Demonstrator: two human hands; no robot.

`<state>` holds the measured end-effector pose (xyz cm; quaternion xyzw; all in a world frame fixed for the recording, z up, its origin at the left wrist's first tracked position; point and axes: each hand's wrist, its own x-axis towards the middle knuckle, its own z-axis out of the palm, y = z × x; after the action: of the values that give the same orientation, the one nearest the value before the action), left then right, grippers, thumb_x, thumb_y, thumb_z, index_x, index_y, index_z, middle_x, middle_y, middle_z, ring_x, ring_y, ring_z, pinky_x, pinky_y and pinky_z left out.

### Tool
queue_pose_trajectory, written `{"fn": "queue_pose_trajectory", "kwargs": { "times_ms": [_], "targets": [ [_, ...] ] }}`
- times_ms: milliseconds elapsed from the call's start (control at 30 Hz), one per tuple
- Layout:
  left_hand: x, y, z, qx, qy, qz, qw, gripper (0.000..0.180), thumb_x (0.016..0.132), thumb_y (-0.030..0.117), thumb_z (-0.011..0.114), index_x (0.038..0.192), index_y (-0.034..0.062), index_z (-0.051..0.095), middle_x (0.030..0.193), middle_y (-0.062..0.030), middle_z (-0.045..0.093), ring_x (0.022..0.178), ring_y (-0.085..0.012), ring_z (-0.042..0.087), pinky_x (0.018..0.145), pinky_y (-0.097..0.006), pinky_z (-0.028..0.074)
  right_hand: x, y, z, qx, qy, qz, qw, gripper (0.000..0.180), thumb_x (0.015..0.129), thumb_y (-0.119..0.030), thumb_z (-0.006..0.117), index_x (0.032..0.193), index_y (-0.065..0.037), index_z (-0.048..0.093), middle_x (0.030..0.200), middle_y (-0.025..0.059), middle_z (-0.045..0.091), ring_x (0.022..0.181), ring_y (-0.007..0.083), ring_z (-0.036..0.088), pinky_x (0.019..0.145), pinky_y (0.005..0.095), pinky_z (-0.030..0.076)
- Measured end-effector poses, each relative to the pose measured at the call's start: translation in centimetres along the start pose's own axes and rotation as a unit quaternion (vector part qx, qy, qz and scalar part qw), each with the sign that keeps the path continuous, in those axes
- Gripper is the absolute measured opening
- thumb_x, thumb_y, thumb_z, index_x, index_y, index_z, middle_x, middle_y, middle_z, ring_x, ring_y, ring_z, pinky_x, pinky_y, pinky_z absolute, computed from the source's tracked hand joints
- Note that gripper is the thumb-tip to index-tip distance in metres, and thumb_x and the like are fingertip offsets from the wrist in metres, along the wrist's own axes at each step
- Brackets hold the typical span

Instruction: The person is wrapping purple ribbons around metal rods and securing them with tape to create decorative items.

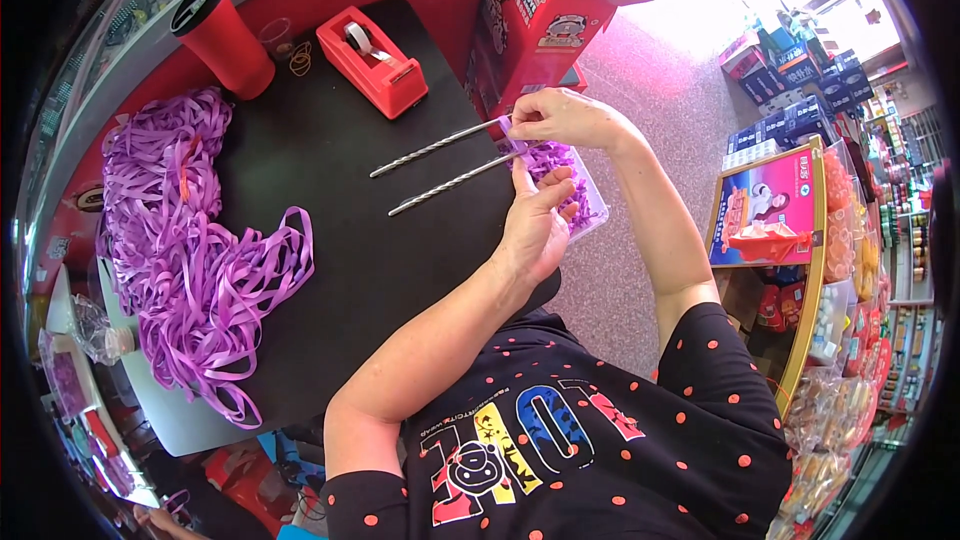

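While right hand (585,120) pinches flat purple fabric-like ribbon (506,127) by 2 twisted silver metal rods (440,146), can't tell left hand (535,228) grip. Ribbon's likely light, limp, slippery; hold near rods.

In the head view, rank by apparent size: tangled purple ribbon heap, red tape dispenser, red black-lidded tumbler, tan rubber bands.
Purple ribbon heap, largest
Tape dispenser and tumbler: look alike, unranked
Rubber bands, smallest

Single fisheye, left one of a head-worn pair — it's staring steeply down over the black shirt (610,455) at the left hand (538,225) and right hand (572,118), pretty close in, but wide enough to grab the tabletop (350,270) and shop floor (675,110) too.
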<state>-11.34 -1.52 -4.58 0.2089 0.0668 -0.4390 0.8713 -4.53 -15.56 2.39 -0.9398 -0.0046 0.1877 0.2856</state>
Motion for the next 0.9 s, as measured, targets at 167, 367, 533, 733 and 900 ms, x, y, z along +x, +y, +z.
{"fn": "queue_pose_trajectory", "kwargs": {
  "times_ms": [167, 367, 533, 733, 900],
  "targets": [
    [0.0, 0.0, 0.3, 0.001, -0.002, -0.004, 1.0, 0.103, 0.082, 0.007, 0.065, 0.148, 0.0319, -0.011, 0.12, -0.0032, 0.045, 0.103, -0.015, 0.047, 0.097, -0.039, 0.031, -0.3, -0.2, 0.2, -0.016, 0.03, 0.013, 0.999, 0.031, 0.081, -0.032, 0.064, 0.091, -0.002, 0.067, 0.085, 0.0131, 0.066, 0.083, 0.0251, 0.064, 0.076, 0.0369, 0.048],
    [0.0, 0.2, 0.1, -0.004, -0.021, -0.001, 1.0, 0.099, 0.082, 0.005, 0.063, 0.147, 0.0342, -0.005, 0.119, -0.0045, 0.045, 0.103, -0.0158, 0.048, 0.096, -0.039, 0.031, -1.0, -0.6, 1.1, -0.022, 0.066, 0.06, 0.996, 0.035, 0.081, -0.034, 0.065, 0.095, -0.003, 0.068, 0.091, 0.014, 0.067, 0.087, 0.0238, 0.064, 0.079, 0.0354, 0.048],
    [0.0, -0.1, 0.2, -0.033, -0.035, -0.001, 0.999, 0.088, 0.083, 0.002, 0.06, 0.145, 0.0345, 0.007, 0.116, -0.005, 0.047, 0.103, -0.018, 0.049, 0.095, -0.04, 0.034, -0.9, 4.6, 2.6, 0.183, 0.057, -0.021, 0.981, 0.035, 0.088, -0.032, 0.06, 0.105, -0.003, 0.067, 0.099, 0.01, 0.068, 0.089, 0.0157, 0.063, 0.078, 0.0306, 0.048],
    [-0.2, 0.0, 0.3, -0.083, -0.034, -0.01, 0.996, 0.08, 0.083, 0.0, 0.057, 0.143, 0.0317, 0.014, 0.107, -0.0066, 0.056, 0.1, -0.0203, 0.054, 0.091, -0.039, 0.042, 1.1, 8.0, 7.5, 0.605, -0.005, 0.029, 0.795, 0.029, 0.092, -0.024, 0.06, 0.11, -0.001, 0.061, 0.093, 0.0035, 0.064, 0.081, 0.01, 0.058, 0.07, 0.0261, 0.05],
    [-0.7, 0.5, 0.7, -0.088, -0.028, -0.013, 0.996, 0.081, 0.085, 0.001, 0.056, 0.144, 0.0296, 0.009, 0.104, -0.0064, 0.058, 0.098, -0.0193, 0.056, 0.091, -0.039, 0.043, 3.7, 7.9, 10.5, 0.746, -0.128, -0.101, 0.646, 0.031, 0.089, -0.018, 0.062, 0.114, 0.001, 0.058, 0.088, 0.0027, 0.063, 0.077, 0.0072, 0.061, 0.064, 0.02, 0.05]
  ]
}}
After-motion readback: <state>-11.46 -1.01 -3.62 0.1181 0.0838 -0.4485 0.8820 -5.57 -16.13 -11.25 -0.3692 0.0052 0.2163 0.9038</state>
